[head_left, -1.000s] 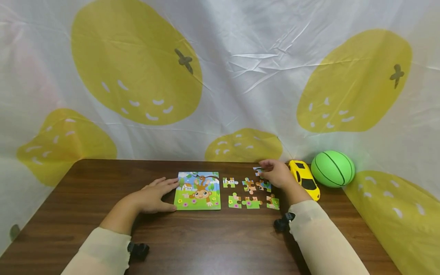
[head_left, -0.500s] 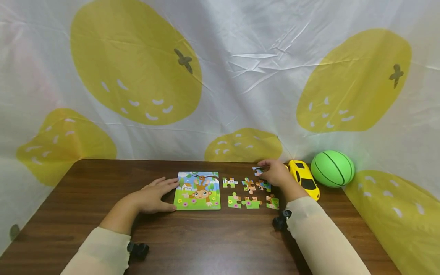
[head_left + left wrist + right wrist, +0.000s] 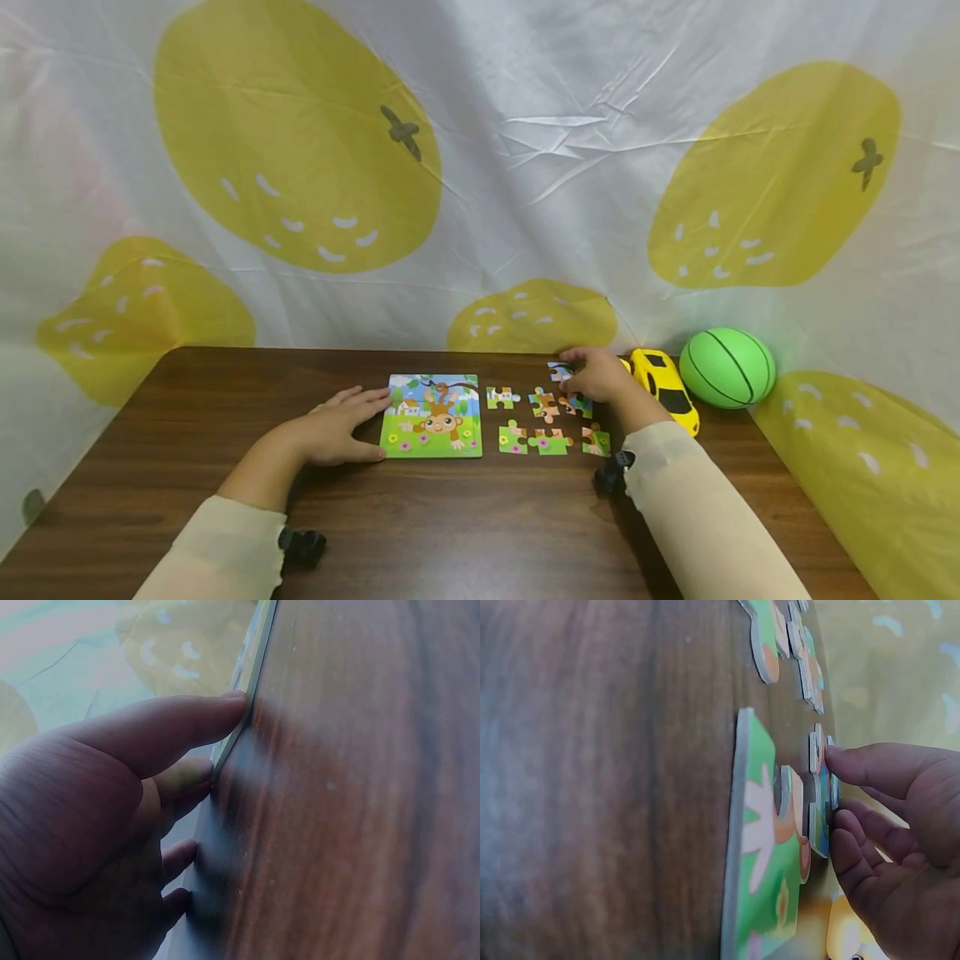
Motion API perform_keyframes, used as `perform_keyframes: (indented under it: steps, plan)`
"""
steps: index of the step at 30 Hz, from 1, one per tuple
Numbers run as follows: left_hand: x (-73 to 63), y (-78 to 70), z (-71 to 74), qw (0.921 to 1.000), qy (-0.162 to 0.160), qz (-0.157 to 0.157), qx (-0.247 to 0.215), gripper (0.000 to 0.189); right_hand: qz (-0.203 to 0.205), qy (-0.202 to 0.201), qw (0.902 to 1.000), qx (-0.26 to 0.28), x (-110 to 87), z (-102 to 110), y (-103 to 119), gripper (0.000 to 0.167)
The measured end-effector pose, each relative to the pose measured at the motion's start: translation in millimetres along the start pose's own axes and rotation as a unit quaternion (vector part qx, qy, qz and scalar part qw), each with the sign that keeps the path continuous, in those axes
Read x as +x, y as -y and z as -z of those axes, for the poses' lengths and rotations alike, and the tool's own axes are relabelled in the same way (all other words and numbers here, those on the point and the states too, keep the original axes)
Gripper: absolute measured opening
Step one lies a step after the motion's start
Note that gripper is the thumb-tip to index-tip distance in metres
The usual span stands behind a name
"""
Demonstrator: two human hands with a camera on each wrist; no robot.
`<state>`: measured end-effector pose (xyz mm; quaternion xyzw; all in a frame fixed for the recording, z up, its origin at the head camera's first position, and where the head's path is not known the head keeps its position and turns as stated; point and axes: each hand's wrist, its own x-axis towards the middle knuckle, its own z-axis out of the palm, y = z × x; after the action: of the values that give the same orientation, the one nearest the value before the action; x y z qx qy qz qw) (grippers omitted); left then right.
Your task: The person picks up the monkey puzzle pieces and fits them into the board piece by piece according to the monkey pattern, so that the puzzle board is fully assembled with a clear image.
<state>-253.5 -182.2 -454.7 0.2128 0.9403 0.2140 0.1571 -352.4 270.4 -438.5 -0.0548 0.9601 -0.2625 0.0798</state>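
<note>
My left hand (image 3: 337, 429) rests at the left side of a square monkey picture puzzle board (image 3: 435, 425), thumb at its near corner and fingers toward the far one. In the left wrist view that thumb (image 3: 195, 724) touches the edge of the board (image 3: 262, 656). At the back right, my right hand (image 3: 600, 377) pinches a blue-sky jigsaw piece (image 3: 556, 371) between thumb and fingers. Several other jigsaw pieces (image 3: 550, 442) lie in loose rows beside the board. One green piece with a monkey's hand (image 3: 761, 840) looms close in the right wrist view.
Right of my right hand stand a yellow toy car (image 3: 666, 392) and a green ball (image 3: 726, 368). A white curtain with yellow fruit prints (image 3: 525, 208) hangs behind the brown wooden table (image 3: 450, 533).
My right hand has slid slightly left with the jigsaw piece. My left hand and the board have stayed in place.
</note>
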Motion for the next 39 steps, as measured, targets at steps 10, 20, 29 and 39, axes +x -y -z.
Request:
perform_keyframes:
  steps: [10,20,29,39]
  plan:
    - [-0.4,-0.1,-0.2,1.0000,0.000,0.004,-0.003,0.092,0.007,-0.005,1.0000,-0.001,1.4,-1.4,1.3,0.057]
    - [0.6,1.2,-0.1,1.0000,0.003,0.004,-0.007,0.092,0.028,-0.027,0.9992,-0.011,1.6,-1.9,0.5,0.057]
    - [-0.7,-0.8,0.2,1.0000,0.006,0.003,-0.006,0.092,0.033,-0.022,0.9989,-0.026,-2.9,3.4,2.2,0.055]
    - [-1.4,-2.0,0.6,1.0000,0.004,0.000,-0.007,0.093,0.033,0.004,0.9994,0.001,-5.6,7.3,0.6,0.054]
